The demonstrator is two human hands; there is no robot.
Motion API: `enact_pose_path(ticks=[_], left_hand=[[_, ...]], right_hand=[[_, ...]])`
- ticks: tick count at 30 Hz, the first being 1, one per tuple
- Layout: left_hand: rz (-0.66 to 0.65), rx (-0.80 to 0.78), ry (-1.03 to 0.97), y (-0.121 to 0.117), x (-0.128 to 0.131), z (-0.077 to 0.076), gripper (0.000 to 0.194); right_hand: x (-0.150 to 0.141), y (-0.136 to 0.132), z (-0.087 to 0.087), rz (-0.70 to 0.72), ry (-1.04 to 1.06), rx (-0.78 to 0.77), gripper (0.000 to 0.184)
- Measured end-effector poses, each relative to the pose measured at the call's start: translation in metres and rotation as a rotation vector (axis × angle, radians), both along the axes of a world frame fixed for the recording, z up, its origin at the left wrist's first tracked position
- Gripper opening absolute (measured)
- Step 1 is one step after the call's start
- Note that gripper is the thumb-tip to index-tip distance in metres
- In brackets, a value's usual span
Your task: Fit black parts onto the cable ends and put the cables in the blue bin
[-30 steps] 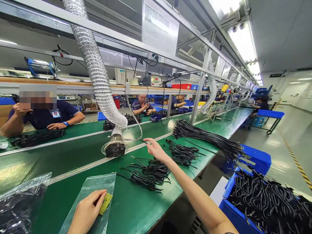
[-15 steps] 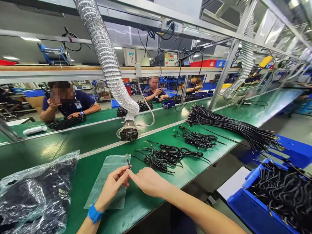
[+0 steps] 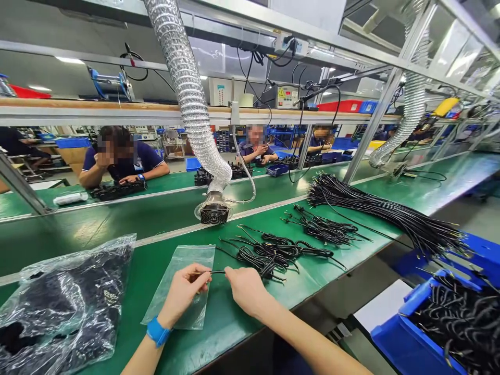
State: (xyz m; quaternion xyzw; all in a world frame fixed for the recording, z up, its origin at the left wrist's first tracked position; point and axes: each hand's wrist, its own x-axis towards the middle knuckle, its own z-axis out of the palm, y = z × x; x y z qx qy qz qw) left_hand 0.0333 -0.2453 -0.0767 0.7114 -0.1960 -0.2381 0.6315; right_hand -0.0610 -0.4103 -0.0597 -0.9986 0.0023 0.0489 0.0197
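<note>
Between my two hands a short stretch of black cable (image 3: 217,271) runs level. My left hand (image 3: 188,289), with a blue band at the wrist, pinches its stripped end between thumb and fingers. The right hand (image 3: 247,289) grips the cable a little further along, its fingers closed. Beneath the left hand lies a clear zip bag (image 3: 183,312) on the green table (image 3: 234,333). Just beyond my right hand are several coiled black cables (image 3: 269,250) with bare ends. Most of the held cable is hidden by the right hand.
A large clear bag of black parts (image 3: 70,307) lies at left. A fume extractor nozzle (image 3: 213,211) hangs mid-table. A long cable bundle (image 3: 383,211) and a smaller cable pile (image 3: 324,226) lie to the right, above a blue bin (image 3: 406,338) of cables. Co-workers sit opposite.
The cable's end has swung from pointing up to lying level, and my left fingers now pinch it. My right hand has drawn a little away to the right. The camera view has shifted slightly.
</note>
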Motion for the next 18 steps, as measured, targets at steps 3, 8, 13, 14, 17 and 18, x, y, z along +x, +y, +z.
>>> enact_pose_path(ticks=[3,8,13,14,17,18], left_hand=[[0.014,0.112,-0.096,-0.002,0.003,-0.009,0.057],[-0.070,0.178,-0.163,0.004,0.010,-0.011,0.055],[-0.048,0.247,-0.472,0.011,0.017,-0.007,0.030],[-0.030,0.253,-0.486,0.012,0.019,-0.007,0.029],[0.092,0.251,-0.499,0.019,0.028,-0.007,0.028],[0.153,0.249,-0.499,0.022,0.031,-0.006,0.030]], right_hand=[[0.005,0.003,0.002,-0.125,0.090,0.042,0.028],[0.017,0.010,-0.025,-0.112,-0.105,0.349,0.035],[0.033,0.017,-0.051,-0.001,-0.307,0.617,0.022],[0.035,0.018,-0.053,0.000,-0.329,0.640,0.022],[0.038,0.018,-0.058,-0.012,-0.355,0.623,0.020],[0.038,0.018,-0.059,-0.014,-0.353,0.593,0.020]])
